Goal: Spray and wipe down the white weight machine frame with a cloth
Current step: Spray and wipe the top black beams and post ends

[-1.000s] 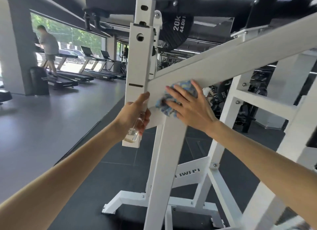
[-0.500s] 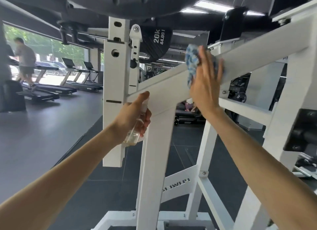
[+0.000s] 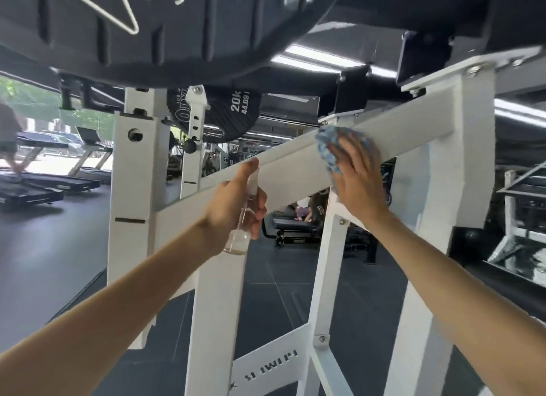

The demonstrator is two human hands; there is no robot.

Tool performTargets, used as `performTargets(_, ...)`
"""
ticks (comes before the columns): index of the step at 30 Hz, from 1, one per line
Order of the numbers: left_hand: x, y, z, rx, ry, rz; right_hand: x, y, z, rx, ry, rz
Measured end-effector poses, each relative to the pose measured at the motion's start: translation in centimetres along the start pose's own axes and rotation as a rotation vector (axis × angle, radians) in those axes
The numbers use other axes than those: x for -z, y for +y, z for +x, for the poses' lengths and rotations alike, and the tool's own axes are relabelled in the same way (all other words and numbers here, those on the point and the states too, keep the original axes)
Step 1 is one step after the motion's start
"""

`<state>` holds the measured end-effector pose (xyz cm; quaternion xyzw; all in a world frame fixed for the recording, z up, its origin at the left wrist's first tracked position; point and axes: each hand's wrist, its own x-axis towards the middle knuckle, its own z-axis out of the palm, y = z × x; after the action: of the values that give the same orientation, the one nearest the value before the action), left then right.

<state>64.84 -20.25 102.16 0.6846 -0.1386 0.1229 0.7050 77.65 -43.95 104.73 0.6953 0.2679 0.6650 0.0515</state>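
The white weight machine frame (image 3: pixel 289 171) fills the view, with a slanted beam rising from lower left to upper right. My right hand (image 3: pixel 357 174) presses a blue cloth (image 3: pixel 326 149) flat against that beam, near its upper half. My left hand (image 3: pixel 233 206) is wrapped around a small clear spray bottle (image 3: pixel 240 233), thumb on the nozzle, held in front of the beam's lower part. Most of the cloth is hidden under my palm.
A large black weight plate (image 3: pixel 147 26) hangs close overhead and a 20 kg plate (image 3: pixel 227 115) sits behind the white upright (image 3: pixel 133 189). Treadmills (image 3: pixel 44 186) with a person walking stand far left. Dark rubber floor (image 3: pixel 280 277) lies below; a bench is behind the frame.
My right hand slid the cloth up the slanted beam from its lower end to its upper part. The left hand kept the bottle near the same spot. My head moved closer under the plate.
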Motion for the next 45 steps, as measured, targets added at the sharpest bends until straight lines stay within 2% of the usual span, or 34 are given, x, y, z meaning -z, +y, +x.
performTargets(3, -1.3, 1.2, 1.0, -0.013, -0.033, 0.049, 1.1, 4.5, 0.7, -0.4, 0.105, 0.026)
performTargets(4, -1.8, 1.6, 1.2, -0.014, -0.048, 0.041, 1.1, 4.2, 1.6, -0.559, 0.174, 0.042)
performTargets(5, -2.4, 2.0, 1.4, -0.015, -0.059, 0.025, 1.0, 3.1, 2.5, -0.642, 0.225, 0.067)
performTargets(6, -3.4, 2.4, 1.9, -0.016, -0.069, 0.008, 0.9, 1.8, 3.1, -0.587, 0.24, 0.082)
performTargets(7, -4.0, 2.7, 2.2, -0.015, -0.069, 0.0, 0.5, -0.1, 3.2, -0.402, 0.189, 0.102)
performTargets(9, -5.4, 3.0, 3.0, -0.048, -0.078, 0.024, -0.1, -1.9, 2.0, 0.081, 0.016, 0.068)
performTargets(10, -6.3, 3.2, 3.5, -0.072, -0.085, 0.049, 0.0, -0.7, 1.7, 0.219, -0.04, 0.024)
performTargets(11, -7.0, 3.5, 3.9, -0.092, -0.089, 0.081, 0.3, 1.7, 1.8, 0.254, -0.058, -0.005)
performTargets(12, -7.9, 3.7, 4.2, -0.106, -0.093, 0.112, 0.6, 4.3, 1.5, 0.189, -0.046, -0.017)
performTargets(15, -9.8, 4.4, 4.9, -0.157, -0.103, 0.151, 2.6, 11.6, 0.6, -0.32, 0.038, 0.033)
performTargets(16, -10.6, 4.7, 5.2, -0.17, -0.112, 0.148, 3.3, 13.5, 0.4, -0.421, 0.057, 0.007)
performTargets(17, -11.3, 4.9, 5.5, -0.179, -0.127, 0.142, 4.0, 14.7, 0.3, -0.439, 0.052, -0.055)
performTargets(19, -12.7, 5.2, 5.9, -0.203, -0.156, 0.142, 4.5, 16.8, 0.0, -0.292, 0.004, -0.183)
performTargets(25, -15.5, 4.5, 6.6, -0.24, -0.22, 0.138, 6.5, 19.9, -3.4, 0.084, -0.197, -0.325)
performTargets(28, -16.8, 3.7, 7.0, -0.218, -0.229, 0.125, 7.0, 21.1, -6.2, 0.304, -0.427, -0.444)
performTargets(31, -18.2, 2.3, 7.1, -0.189, -0.285, 0.107, 7.4, 19.0, -8.5, 0.454, -0.841, -0.506)
performTargets(32, -18.7, 1.9, 6.9, -0.176, -0.304, 0.114, 7.1, 18.8, -8.2, 0.495, -0.913, -0.53)
performTargets(34, -19.5, 1.2, 6.6, -0.17, -0.333, 0.151, 7.0, 18.2, -5.7, 0.514, -0.91, -0.649)
performTargets(35, -19.9, 0.9, 6.5, -0.167, -0.344, 0.16, 7.1, 18.0, -4.1, 0.45, -0.844, -0.731)
performTargets(36, -20.2, 0.6, 6.5, -0.154, -0.351, 0.154, 7.3, 18.2, -3.1, 0.396, -0.712, -0.757)
performTargets(37, -20.5, 0.3, 6.5, -0.139, -0.36, 0.139, 7.2, 18.5, -3.2, 0.326, -0.604, -0.72)
performTargets(38, -20.7, -0.1, 6.6, -0.124, -0.37, 0.127, 6.9, 18.6, -4.2, 0.269, -0.57, -0.709)
performTargets(39, -20.9, -0.4, 6.7, -0.109, -0.382, 0.125, 6.8, 17.8, -5.9, 0.279, -0.642, -0.725)
performTargets(40, -21.2, -0.6, 6.8, -0.097, -0.393, 0.129, 6.9, 16.8, -7.7, 0.357, -0.789, -0.731)
performTargets(42, -21.7, -0.9, 6.9, -0.081, -0.412, 0.131, 7.6, 15.7, -10.0, 0.493, -0.929, -0.559)
performTargets(43, -21.8, -1.0, 6.9, -0.069, -0.409, 0.129, 8.6, 15.6, -9.3, 0.446, -0.926, -0.466)
performTargets(45, -22.3, -0.9, 7.2, -0.056, -0.397, 0.122, 10.3, 16.8, -6.4, 0.308, -0.682, -0.24)
